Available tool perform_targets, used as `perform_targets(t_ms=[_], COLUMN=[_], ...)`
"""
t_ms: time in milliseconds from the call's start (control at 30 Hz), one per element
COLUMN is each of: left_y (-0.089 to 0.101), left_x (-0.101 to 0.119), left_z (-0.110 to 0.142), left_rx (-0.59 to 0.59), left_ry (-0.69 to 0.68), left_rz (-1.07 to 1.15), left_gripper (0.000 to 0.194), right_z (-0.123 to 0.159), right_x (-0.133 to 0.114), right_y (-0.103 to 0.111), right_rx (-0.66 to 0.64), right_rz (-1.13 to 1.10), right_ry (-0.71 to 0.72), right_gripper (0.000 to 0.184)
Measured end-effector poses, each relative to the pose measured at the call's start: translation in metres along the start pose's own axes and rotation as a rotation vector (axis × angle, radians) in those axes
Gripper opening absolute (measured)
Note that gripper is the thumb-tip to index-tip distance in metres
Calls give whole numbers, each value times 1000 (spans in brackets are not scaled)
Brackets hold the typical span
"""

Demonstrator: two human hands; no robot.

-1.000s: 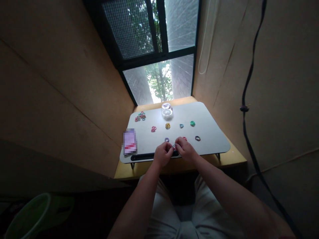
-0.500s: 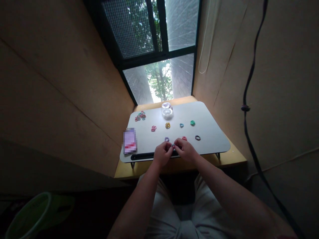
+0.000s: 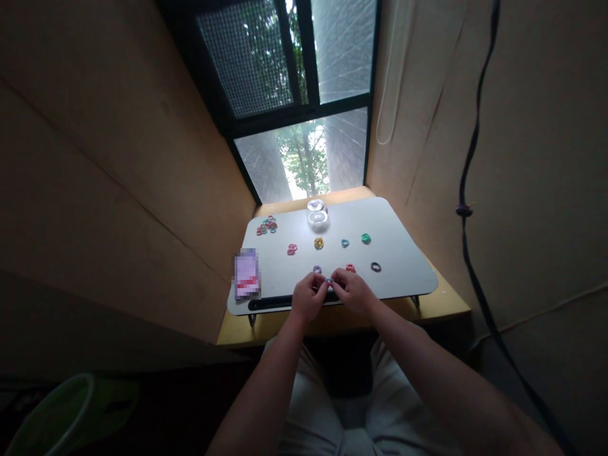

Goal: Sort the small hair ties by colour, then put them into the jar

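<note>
Between the fingertips of both hands is a small bluish hair tie [image 3: 329,280], mostly covered by the fingers. My left hand [image 3: 308,296] pinches it from the left, and my right hand [image 3: 351,291] pinches it from the right, just above the table's front edge. Right beyond the hands lie a purple hair tie [image 3: 317,270] and red hair ties [image 3: 350,268]. Farther back, small groups in pink [image 3: 292,249], yellow [image 3: 318,243], light blue [image 3: 345,243] and green [image 3: 365,239] form a row. A dark hair tie [image 3: 375,267] rests to the right.
The white folding table [image 3: 403,272] has a black slot along its front edge. A mixed pile of hair ties [image 3: 266,225] lies at its back left, a clear round container [image 3: 317,217] at the back. A blurred purple item [image 3: 247,273] lies at left. A black cord [image 3: 468,158] hangs right.
The view has tilted slightly, so the table appears a little lower. Both hands stay together at the same place, and more of the bluish hair tie shows between the fingertips.
</note>
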State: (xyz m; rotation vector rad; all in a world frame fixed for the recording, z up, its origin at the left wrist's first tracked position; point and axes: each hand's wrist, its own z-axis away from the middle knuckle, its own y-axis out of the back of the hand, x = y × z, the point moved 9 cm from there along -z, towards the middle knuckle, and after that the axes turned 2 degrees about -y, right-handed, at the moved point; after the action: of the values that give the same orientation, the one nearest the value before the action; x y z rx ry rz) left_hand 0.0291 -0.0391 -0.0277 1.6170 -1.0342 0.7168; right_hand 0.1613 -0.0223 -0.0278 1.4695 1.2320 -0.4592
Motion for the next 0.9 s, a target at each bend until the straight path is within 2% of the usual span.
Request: perform_targets(t_ms=[167, 467, 900], left_y=[-1, 0, 1], left_x=[2, -1, -3], left_z=[0, -1, 0], left_rx=[-9, 18, 15], left_ry=[0, -9, 10], left_rz=[71, -16, -20], left_gripper=[15, 14, 15], right_z=[0, 2, 2], right_x=[-1, -3, -4], right_y=[-1, -1, -2], right_rx=[-13, -25, -30], right_rz=[-4, 13, 20], right_ry=[-7, 2, 4], right_gripper=[11, 10, 10])
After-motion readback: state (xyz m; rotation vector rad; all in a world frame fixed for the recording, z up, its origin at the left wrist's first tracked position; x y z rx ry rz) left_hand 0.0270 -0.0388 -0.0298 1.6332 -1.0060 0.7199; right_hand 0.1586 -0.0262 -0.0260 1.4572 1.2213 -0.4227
